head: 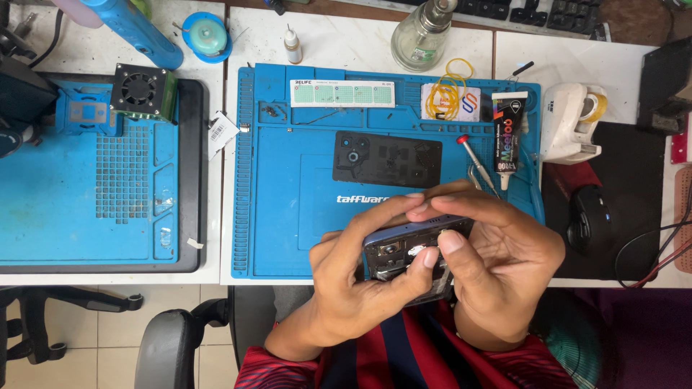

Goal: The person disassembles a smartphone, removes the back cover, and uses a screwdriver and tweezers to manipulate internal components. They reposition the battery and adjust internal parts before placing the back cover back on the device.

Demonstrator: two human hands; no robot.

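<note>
Now you're cradling the opened blue-framed smartphone in both hands above the blue silicone repair mat, left hand and right hand each clamping their grip around its edges, the black back cover lying beyond.

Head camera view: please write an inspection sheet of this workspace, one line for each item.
Surface: white table with blue repair mat.
Job's things: opened phone held over the mat's near edge; black back cover lies on the mat.
Clutter: glue tube, screwdriver, yellow rubber bands, glass bottle, tape dispenser, black mouse.
Grippers: left hand and right hand both grip the phone.
Cables: red and black wires at right.
Surroundings: second blue mat, small fan, chair.
</note>
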